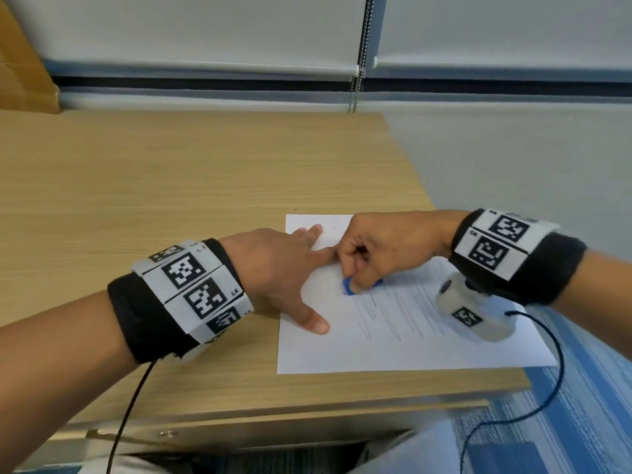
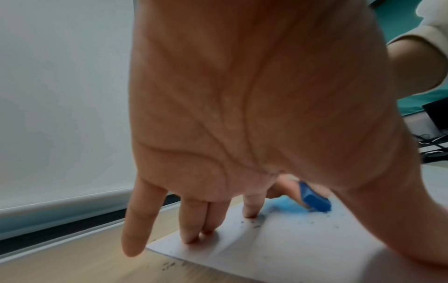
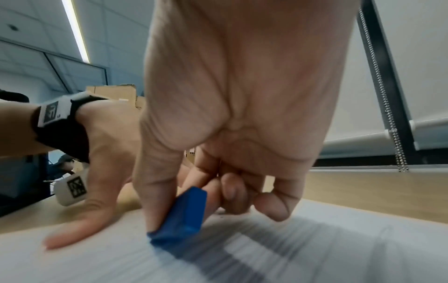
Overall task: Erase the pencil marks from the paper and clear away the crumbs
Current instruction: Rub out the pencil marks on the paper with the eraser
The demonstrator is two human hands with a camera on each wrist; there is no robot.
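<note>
One paper (image 1: 403, 350), one blue eraser (image 1: 348, 287) pinched by right hand (image 1: 386, 248) fingers, left hand (image 1: 273, 268) flat.

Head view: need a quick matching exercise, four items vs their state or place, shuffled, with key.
Things:
1. eraser
2. left hand
3. pencil marks
4. crumbs

States:
A. pressed flat, fingers spread, on the paper
B. dark specks near the left fingertips
C. blue, pinched by the right hand
D. grey strokes across the sheet's right half

Pairs: 1-C, 2-A, 3-D, 4-B
</note>
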